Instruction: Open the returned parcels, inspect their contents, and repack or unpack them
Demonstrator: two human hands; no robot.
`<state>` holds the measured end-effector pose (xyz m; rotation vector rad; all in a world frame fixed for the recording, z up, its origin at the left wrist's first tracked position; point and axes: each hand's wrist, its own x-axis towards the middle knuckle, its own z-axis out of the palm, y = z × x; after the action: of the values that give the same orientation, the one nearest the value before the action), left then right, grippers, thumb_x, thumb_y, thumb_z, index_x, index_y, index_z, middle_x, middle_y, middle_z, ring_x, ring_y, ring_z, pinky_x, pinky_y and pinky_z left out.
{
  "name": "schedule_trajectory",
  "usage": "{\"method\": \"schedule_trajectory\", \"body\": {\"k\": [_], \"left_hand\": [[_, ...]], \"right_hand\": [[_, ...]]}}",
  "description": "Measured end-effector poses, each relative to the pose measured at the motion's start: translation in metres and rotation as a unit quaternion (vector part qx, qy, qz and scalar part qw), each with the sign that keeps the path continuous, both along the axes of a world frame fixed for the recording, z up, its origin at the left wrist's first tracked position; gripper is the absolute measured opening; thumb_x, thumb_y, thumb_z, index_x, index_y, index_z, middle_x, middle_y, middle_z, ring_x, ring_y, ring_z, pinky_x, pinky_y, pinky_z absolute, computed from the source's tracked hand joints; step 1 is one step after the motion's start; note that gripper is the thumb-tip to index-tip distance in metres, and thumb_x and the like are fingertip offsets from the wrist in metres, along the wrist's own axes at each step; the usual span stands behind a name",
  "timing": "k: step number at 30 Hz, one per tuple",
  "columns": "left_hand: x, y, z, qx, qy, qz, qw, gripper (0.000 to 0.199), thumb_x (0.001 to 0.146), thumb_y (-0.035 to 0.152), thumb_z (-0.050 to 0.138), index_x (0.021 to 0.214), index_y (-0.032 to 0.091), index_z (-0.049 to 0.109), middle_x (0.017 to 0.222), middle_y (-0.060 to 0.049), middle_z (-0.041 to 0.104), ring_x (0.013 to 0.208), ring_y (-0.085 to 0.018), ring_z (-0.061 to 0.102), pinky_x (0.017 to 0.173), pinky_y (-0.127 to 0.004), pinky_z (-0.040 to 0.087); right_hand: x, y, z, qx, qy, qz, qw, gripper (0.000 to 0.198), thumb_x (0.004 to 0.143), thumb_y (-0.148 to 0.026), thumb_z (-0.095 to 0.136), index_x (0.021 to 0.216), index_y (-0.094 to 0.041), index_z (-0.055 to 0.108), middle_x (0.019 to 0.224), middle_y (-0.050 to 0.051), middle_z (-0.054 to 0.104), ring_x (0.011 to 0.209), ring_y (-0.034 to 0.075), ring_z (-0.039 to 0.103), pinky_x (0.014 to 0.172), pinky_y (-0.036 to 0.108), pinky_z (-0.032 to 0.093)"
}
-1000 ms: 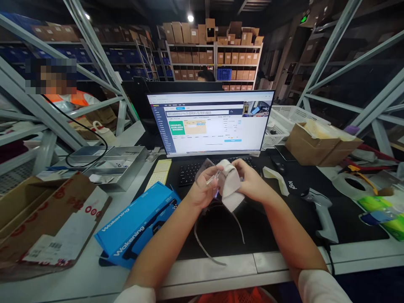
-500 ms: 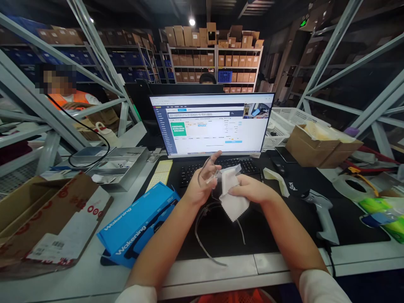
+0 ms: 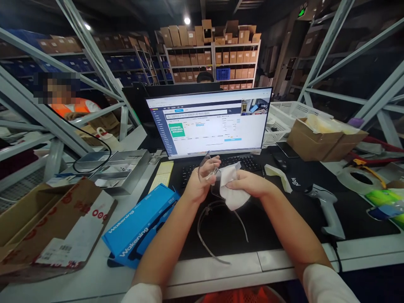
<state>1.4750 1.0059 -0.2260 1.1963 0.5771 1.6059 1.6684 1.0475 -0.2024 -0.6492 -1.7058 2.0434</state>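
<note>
My left hand (image 3: 201, 183) is closed around what looks like a pair of clear-framed glasses (image 3: 217, 172), with a thin curved part rising beside the fingers. My right hand (image 3: 248, 182) pinches a white cleaning cloth (image 3: 232, 194) with zigzag edges. The cloth is against the glasses and hides much of them. Below both hands, a thin grey curved strand (image 3: 202, 240) shows over the black mat; whether it belongs to the glasses, I cannot tell. A blue box marked "Wakening" (image 3: 142, 225) lies beside my left forearm.
Behind my hands stand a keyboard (image 3: 244, 162) and a lit monitor (image 3: 202, 126). A barcode scanner (image 3: 328, 212) and a mouse (image 3: 280, 163) are on the right. An opened carton (image 3: 67, 235) sits at left. Beyond the frame at left is a person in an orange vest (image 3: 71, 110).
The cloth's pointed lower corner has drawn up and bunched into a rounder fold. My left fingers have curled in slightly. The whole view has shifted a little.
</note>
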Motion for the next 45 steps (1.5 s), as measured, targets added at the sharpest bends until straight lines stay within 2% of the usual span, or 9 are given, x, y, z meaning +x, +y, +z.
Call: {"method": "schedule_trajectory", "body": {"k": [4, 8, 14, 23, 28, 32, 37, 43, 45], "left_hand": [[0.011, 0.000, -0.003, -0.057, -0.012, -0.040, 0.998, 0.043, 0.058, 0.047, 0.095, 0.091, 0.021, 0.082, 0.109, -0.011, 0.075, 0.113, -0.029, 0.065, 0.097, -0.037, 0.050], [0.028, -0.003, -0.004, -0.102, -0.030, -0.044, 0.993, 0.051, 0.049, 0.051, 0.097, 0.089, 0.023, 0.081, 0.106, -0.010, 0.075, 0.097, -0.027, 0.069, 0.087, -0.038, 0.054], [0.011, 0.001, 0.004, 0.075, 0.036, 0.156, 0.984, 0.042, 0.058, 0.052, 0.094, 0.086, 0.023, 0.081, 0.096, -0.007, 0.070, 0.117, -0.028, 0.060, 0.103, -0.036, 0.046], [0.015, -0.004, -0.002, 0.168, 0.074, 0.421, 0.888, 0.034, 0.076, 0.043, 0.086, 0.103, 0.029, 0.073, 0.115, -0.003, 0.068, 0.121, -0.025, 0.058, 0.109, -0.039, 0.042], [0.023, -0.006, -0.009, 0.202, 0.107, 0.447, 0.865, 0.026, 0.078, 0.034, 0.084, 0.098, 0.029, 0.069, 0.103, -0.003, 0.067, 0.115, -0.027, 0.060, 0.107, -0.045, 0.042], [0.023, -0.010, -0.021, 0.259, 0.161, 0.466, 0.831, 0.033, 0.067, 0.025, 0.091, 0.089, 0.031, 0.067, 0.094, -0.001, 0.071, 0.106, -0.029, 0.063, 0.105, -0.050, 0.042], [0.014, -0.016, -0.030, 0.227, 0.191, 0.442, 0.847, 0.049, 0.044, 0.022, 0.101, 0.075, 0.031, 0.065, 0.086, -0.001, 0.072, 0.104, -0.032, 0.062, 0.116, -0.056, 0.026], [0.004, -0.016, -0.029, 0.256, 0.155, 0.446, 0.843, 0.022, 0.076, 0.038, 0.084, 0.090, 0.031, 0.068, 0.095, -0.003, 0.074, 0.110, -0.030, 0.063, 0.113, -0.053, 0.030], [0.006, -0.020, -0.026, 0.260, 0.205, 0.449, 0.830, 0.024, 0.075, 0.036, 0.085, 0.091, 0.031, 0.067, 0.095, -0.003, 0.076, 0.107, -0.029, 0.066, 0.112, -0.053, 0.031]], "right_hand": [[0.006, 0.000, 0.000, -0.003, -0.018, 0.019, 1.000, 0.045, 0.065, -0.049, 0.088, 0.090, -0.013, 0.076, 0.080, 0.006, 0.075, 0.066, 0.018, 0.068, 0.059, 0.026, 0.052], [0.002, -0.003, -0.001, 0.031, 0.030, -0.077, 0.996, 0.042, 0.070, -0.050, 0.085, 0.089, -0.015, 0.074, 0.076, 0.002, 0.072, 0.064, 0.013, 0.063, 0.057, 0.022, 0.047], [0.009, 0.003, 0.007, 0.055, -0.040, -0.009, 0.998, 0.037, 0.075, -0.050, 0.080, 0.084, -0.014, 0.076, 0.069, 0.003, 0.072, 0.056, 0.015, 0.063, 0.052, 0.024, 0.047], [-0.045, -0.027, -0.011, -0.102, 0.233, -0.192, 0.948, 0.042, 0.067, -0.048, 0.086, 0.096, -0.020, 0.076, 0.091, 0.004, 0.076, 0.085, 0.021, 0.070, 0.085, 0.035, 0.055], [-0.069, -0.051, -0.016, -0.190, 0.293, -0.190, 0.917, 0.042, 0.067, -0.048, 0.088, 0.096, -0.022, 0.073, 0.088, 0.002, 0.074, 0.088, 0.020, 0.069, 0.085, 0.034, 0.056], [-0.054, -0.033, -0.011, -0.147, 0.259, -0.267, 0.917, 0.043, 0.064, -0.050, 0.089, 0.088, -0.018, 0.072, 0.078, 0.004, 0.072, 0.073, 0.020, 0.067, 0.064, 0.031, 0.055], [-0.050, -0.030, -0.003, -0.128, 0.284, -0.351, 0.883, 0.049, 0.065, -0.052, 0.090, 0.096, -0.020, 0.071, 0.102, 0.007, 0.076, 0.100, 0.026, 0.069, 0.081, 0.035, 0.059], [-0.070, -0.068, -0.007, -0.190, 0.268, -0.230, 0.916, 0.043, 0.067, -0.050, 0.088, 0.095, -0.023, 0.069, 0.092, 0.006, 0.075, 0.100, 0.028, 0.071, 0.077, 0.038, 0.061], [-0.066, -0.061, -0.008, -0.178, 0.257, -0.254, 0.916, 0.042, 0.066, -0.045, 0.090, 0.096, -0.023, 0.070, 0.091, 0.004, 0.075, 0.097, 0.027, 0.071, 0.075, 0.036, 0.061]]}}
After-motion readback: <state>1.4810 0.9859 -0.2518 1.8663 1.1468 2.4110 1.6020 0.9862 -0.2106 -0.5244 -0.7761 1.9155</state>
